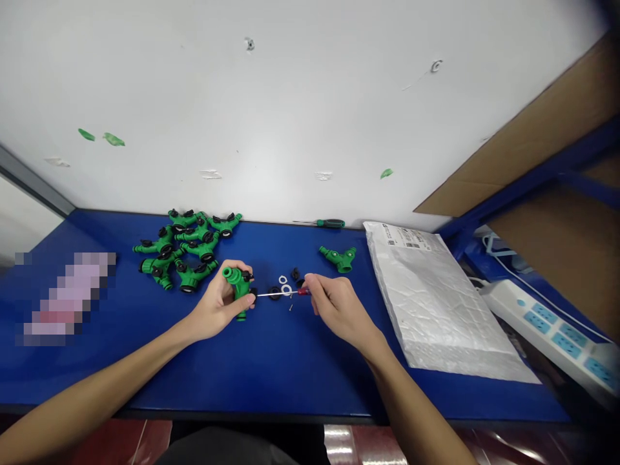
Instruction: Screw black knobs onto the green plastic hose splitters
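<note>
My left hand point(220, 307) is closed around a green Y-shaped hose splitter point(237, 284) with black fittings, held just above the blue tabletop. In my right hand point(334, 303) is a screwdriver point(303, 292) with a red handle. Its thin metal shaft points left, and the tip meets the black part of the splitter near my left thumb. Below and behind the shaft lie white ring washers point(283, 279), a black ring point(274, 294), a small black valve piece point(296, 274) and a small screw point(291, 307).
Several assembled green splitters point(194, 248) are grouped at the back left. A bare green splitter body point(340, 258) and a green-handled screwdriver point(330, 223) lie at the back. A plastic mailing bag point(426, 297) covers the right side, beside a power strip point(557, 329). A white wall point(290, 116) rises behind.
</note>
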`<state>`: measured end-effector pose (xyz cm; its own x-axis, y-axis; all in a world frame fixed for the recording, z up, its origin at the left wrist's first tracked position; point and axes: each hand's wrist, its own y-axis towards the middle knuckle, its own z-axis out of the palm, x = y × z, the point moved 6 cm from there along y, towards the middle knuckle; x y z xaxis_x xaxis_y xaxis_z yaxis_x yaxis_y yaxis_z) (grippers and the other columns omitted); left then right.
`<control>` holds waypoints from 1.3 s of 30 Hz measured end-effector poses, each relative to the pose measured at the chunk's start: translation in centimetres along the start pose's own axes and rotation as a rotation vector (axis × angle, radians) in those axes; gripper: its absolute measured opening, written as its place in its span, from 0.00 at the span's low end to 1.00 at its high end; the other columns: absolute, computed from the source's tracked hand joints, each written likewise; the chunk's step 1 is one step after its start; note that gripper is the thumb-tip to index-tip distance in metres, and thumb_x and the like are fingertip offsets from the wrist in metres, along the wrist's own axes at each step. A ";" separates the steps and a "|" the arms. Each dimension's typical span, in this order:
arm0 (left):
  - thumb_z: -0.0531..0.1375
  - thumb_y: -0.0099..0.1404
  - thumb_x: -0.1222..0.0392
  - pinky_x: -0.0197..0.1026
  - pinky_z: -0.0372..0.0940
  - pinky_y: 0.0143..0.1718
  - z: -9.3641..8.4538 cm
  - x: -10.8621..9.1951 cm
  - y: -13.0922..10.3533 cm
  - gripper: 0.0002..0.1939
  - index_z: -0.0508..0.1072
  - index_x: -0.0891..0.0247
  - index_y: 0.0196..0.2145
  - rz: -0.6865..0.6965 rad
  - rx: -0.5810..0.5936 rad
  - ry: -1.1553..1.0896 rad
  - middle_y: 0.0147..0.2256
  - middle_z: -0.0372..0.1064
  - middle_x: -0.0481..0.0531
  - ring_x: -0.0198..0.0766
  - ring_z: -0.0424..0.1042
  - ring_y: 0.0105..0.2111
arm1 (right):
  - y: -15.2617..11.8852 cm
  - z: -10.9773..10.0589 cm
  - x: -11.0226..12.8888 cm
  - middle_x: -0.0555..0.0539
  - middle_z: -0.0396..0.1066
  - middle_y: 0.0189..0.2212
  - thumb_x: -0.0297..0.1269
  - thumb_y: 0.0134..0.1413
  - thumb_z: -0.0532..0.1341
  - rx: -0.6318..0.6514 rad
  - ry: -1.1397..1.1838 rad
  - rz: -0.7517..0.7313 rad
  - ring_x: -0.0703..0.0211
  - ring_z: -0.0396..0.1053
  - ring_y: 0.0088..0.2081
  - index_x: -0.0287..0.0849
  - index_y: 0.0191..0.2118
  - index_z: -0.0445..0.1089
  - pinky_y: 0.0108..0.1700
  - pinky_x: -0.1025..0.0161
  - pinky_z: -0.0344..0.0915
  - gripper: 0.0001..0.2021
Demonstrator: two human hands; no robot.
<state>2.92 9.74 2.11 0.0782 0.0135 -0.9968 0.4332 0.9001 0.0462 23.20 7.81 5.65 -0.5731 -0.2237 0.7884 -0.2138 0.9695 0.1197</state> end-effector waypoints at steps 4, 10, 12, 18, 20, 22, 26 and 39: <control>0.64 0.64 0.58 0.38 0.69 0.33 0.0 0.0 0.0 0.18 0.59 0.55 0.45 0.004 -0.008 -0.001 0.43 0.60 0.47 0.29 0.70 0.30 | -0.1 -0.2 0.6 0.49 0.70 0.29 0.40 0.63 0.58 -0.011 0.193 -0.085 0.61 0.68 0.29 0.42 0.37 0.67 0.31 0.66 0.66 0.07; 0.64 0.63 0.57 0.39 0.69 0.33 0.0 -0.3 0.0 0.18 0.59 0.55 0.45 0.014 -0.017 0.000 0.44 0.59 0.47 0.29 0.70 0.30 | -0.1 0.0 0.1 0.53 0.62 0.18 0.42 0.66 0.53 -0.007 0.056 -0.030 0.65 0.60 0.20 0.41 0.32 0.68 0.26 0.66 0.62 0.15; 0.64 0.64 0.57 0.39 0.69 0.33 -0.1 -0.4 0.0 0.18 0.59 0.55 0.45 0.011 -0.017 -0.002 0.43 0.59 0.47 0.30 0.71 0.30 | -0.1 0.0 0.3 0.51 0.65 0.22 0.41 0.66 0.54 -0.017 0.104 -0.066 0.64 0.63 0.23 0.41 0.33 0.67 0.28 0.67 0.63 0.12; 0.63 0.65 0.58 0.40 0.69 0.34 -0.2 -0.5 -0.1 0.17 0.59 0.54 0.46 0.029 -0.013 0.001 0.45 0.57 0.48 0.30 0.71 0.31 | -0.2 -0.1 0.3 0.52 0.66 0.22 0.42 0.64 0.56 -0.036 0.175 -0.034 0.64 0.64 0.22 0.41 0.43 0.67 0.26 0.67 0.64 0.10; 0.63 0.65 0.59 0.39 0.70 0.34 -0.1 -0.5 -0.1 0.17 0.59 0.54 0.46 0.032 -0.011 0.009 0.45 0.57 0.48 0.29 0.71 0.31 | -0.2 0.0 0.3 0.53 0.63 0.19 0.41 0.66 0.53 -0.019 0.156 -0.019 0.65 0.61 0.19 0.41 0.38 0.68 0.26 0.67 0.63 0.11; 0.63 0.65 0.59 0.39 0.70 0.35 -0.1 -0.4 -0.1 0.16 0.59 0.54 0.45 0.036 -0.014 0.018 0.45 0.57 0.48 0.29 0.71 0.31 | -0.2 -0.2 0.6 0.50 0.69 0.28 0.40 0.63 0.57 -0.028 0.237 -0.062 0.63 0.68 0.27 0.42 0.41 0.66 0.31 0.66 0.67 0.07; 0.62 0.65 0.59 0.38 0.70 0.35 0.0 -0.6 -0.1 0.17 0.58 0.54 0.46 0.061 -0.008 0.034 0.46 0.57 0.49 0.29 0.70 0.31 | 0.0 -0.3 0.4 0.50 0.68 0.26 0.42 0.62 0.58 -0.010 0.227 -0.049 0.62 0.67 0.26 0.42 0.39 0.69 0.29 0.66 0.66 0.09; 0.61 0.65 0.58 0.37 0.67 0.30 -0.4 -2.4 0.0 0.15 0.59 0.55 0.45 0.168 -0.057 0.160 0.45 0.57 0.51 0.29 0.67 0.28 | 0.2 0.5 0.2 0.54 0.61 0.18 0.43 0.67 0.53 0.210 -0.038 -0.058 0.67 0.56 0.20 0.39 0.30 0.72 0.25 0.66 0.54 0.18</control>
<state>2.39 9.84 4.45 -0.0001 0.2303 -0.9731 0.3747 0.9022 0.2135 22.65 7.88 5.53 -0.5834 -0.2855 0.7603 -0.4047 0.9138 0.0326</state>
